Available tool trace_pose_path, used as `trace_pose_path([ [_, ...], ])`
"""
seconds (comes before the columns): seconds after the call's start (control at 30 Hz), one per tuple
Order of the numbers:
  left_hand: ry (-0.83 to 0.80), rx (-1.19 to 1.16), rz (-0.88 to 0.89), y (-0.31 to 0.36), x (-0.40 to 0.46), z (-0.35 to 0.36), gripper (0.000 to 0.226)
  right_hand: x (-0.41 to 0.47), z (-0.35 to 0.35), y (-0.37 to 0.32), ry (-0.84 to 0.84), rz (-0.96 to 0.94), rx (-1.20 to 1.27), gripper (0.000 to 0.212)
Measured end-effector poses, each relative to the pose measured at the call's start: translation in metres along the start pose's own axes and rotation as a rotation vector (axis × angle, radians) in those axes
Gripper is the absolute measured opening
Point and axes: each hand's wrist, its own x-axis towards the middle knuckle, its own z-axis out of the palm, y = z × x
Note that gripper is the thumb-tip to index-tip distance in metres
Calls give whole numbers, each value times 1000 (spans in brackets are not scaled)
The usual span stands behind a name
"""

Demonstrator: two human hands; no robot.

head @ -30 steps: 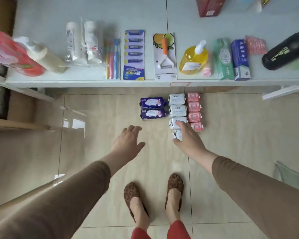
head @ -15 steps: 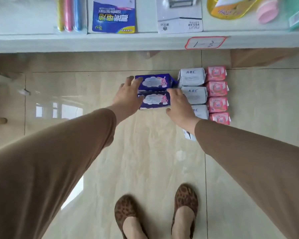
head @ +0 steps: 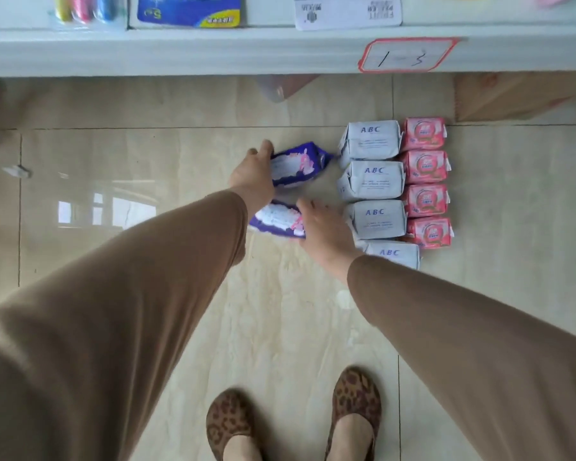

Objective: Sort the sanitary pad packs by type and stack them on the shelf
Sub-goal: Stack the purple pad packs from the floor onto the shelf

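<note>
Left hand (head: 254, 174) gripping the far purple pack (head: 300, 164) at its left end, fingers curled over the edge, pack tilted and blurred. Right hand (head: 323, 227) holding the near purple pack (head: 278, 221) from its right side, fingers wrapped around it, pack also tilted. Impossible to tell whether either purple pack touches the tiled floor (head: 130, 181). The two purple packs a little apart from each other, the far one above the near one in the view.

Just to the right of the hands, a column of four white packs (head: 371, 181) marked "ABC", flat on the floor, each touching the next; the nearest one partly hidden behind the right wrist and sleeve. Directly right of these, a column of four pink packs (head: 426, 178), pressed against the white ones, also flat on the floor.

At the top of the view, the front edge of a white shelf (head: 180, 51), with a red-framed label (head: 408, 54) stuck on it, handwritten "1-3". On the shelf, only partly in view: coloured toothbrushes (head: 84, 8), a blue battery card (head: 190, 10), a white printed card (head: 348, 13).

Both arms in brown sleeves (head: 113, 311). At the bottom, two feet in leopard-pattern shoes (head: 353, 400) on the floor.
</note>
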Motion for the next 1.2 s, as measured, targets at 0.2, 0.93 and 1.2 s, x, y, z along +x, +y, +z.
trace_pose_path([
  [0.2, -26, -94, -15, -29, -101, 0, 45, -93, -23, 12, -157, 0, 283, 47],
  [0.93, 193, -493, 195, 66, -477, -529, 47, -365, -591, -130, -14, 72, 1267, 68],
  [1.2, 373, -329, 351, 106, -495, -661, 49, -377, -709, -162, 143, -132, 1181, 56],
])
